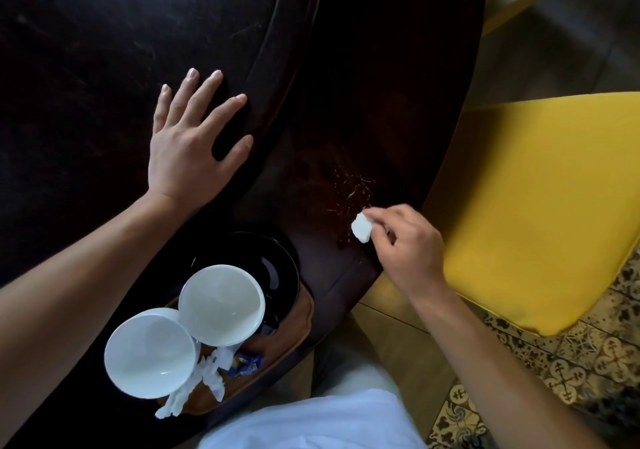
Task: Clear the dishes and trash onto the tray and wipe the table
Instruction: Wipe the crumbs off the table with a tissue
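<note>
Clearing looks done, two white bowls (183, 331), black plate (277, 268) and wrappers (242, 367) on tray (304, 313) at 7 o'clock; right hand (405, 244) pinches tissue wad (361, 227) at spill (349, 192), 3 o'clock of flat, splayed left hand (188, 147); wiping remains.

This looks like a cafe or a small place to eat. A big dark round table (104, 50) has a yellow seat (540, 206) beside it. The floor (571, 355) has fancy patterned tiles. Used white bowls (221, 305) sit on a wooden tray (304, 313).
</note>
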Available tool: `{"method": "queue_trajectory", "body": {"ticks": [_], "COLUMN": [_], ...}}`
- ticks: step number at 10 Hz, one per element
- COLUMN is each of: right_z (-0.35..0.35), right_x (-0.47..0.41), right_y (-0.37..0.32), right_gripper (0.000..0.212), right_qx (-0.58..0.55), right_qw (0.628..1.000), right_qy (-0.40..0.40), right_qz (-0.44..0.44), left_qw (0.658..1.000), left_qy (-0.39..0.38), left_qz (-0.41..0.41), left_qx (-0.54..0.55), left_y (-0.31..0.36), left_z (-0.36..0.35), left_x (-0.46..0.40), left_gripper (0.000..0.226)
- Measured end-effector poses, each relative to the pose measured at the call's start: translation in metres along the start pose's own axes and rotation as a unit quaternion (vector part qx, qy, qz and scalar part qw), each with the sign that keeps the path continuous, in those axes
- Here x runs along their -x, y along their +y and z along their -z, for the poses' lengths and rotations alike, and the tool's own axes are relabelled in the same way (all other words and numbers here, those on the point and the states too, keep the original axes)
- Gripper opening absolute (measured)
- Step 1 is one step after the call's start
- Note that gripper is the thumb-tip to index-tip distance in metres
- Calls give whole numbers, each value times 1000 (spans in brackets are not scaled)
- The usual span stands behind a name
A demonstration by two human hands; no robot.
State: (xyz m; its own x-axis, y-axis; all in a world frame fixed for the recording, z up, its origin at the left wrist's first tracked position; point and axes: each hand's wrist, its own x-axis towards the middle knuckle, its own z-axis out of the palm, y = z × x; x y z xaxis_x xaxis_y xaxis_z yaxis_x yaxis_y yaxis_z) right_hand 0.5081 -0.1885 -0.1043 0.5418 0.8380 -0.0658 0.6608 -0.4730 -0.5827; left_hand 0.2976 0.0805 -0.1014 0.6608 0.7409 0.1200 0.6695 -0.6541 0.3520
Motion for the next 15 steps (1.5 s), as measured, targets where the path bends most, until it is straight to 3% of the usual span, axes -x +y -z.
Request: {"method": "queue_trajectory", "body": {"ticks": [2, 3, 5, 7, 9, 11, 13, 15], "right_z": [-5, 0, 13, -7, 6, 0, 10, 0], "right_x": [14, 15, 0, 17, 17, 18, -42, -85], "right_y": [-10, -12, 7, 6, 20, 13, 11, 11], "right_gripper": [17, 35, 15, 14, 20, 23, 18, 21], "right_qx": [-6, -39, 58, 61, 93, 123, 40, 92], "right_qw": [999, 998, 991, 995, 993, 992, 997, 996], "right_qy": [0, 21, 118, 70, 76, -3, 48, 11], "right_qz": [-48, -54, -33, 22, -18, 15, -34, -14], "left_qw": [1000, 1000, 1000, 1000, 1000, 1000, 1000, 1000], "left_qy": [0, 0, -1, -1, 3, 0, 6, 6], "left_qz": [-1, 1, 0, -1, -2, -4, -5, -5], "left_qx": [-3, -1, -6, -6, -4, -5, -9, -9], "left_y": [-1, 0, 0, -1, 0, -1, -1, -2], "left_z": [-1, -1, 0, 0, 0, 0, -1, -2], "left_x": [0, 0, 0, 1, 0, 0, 1, 1], "left_gripper": [51, 51, 52, 52, 52, 52, 52, 52]}}
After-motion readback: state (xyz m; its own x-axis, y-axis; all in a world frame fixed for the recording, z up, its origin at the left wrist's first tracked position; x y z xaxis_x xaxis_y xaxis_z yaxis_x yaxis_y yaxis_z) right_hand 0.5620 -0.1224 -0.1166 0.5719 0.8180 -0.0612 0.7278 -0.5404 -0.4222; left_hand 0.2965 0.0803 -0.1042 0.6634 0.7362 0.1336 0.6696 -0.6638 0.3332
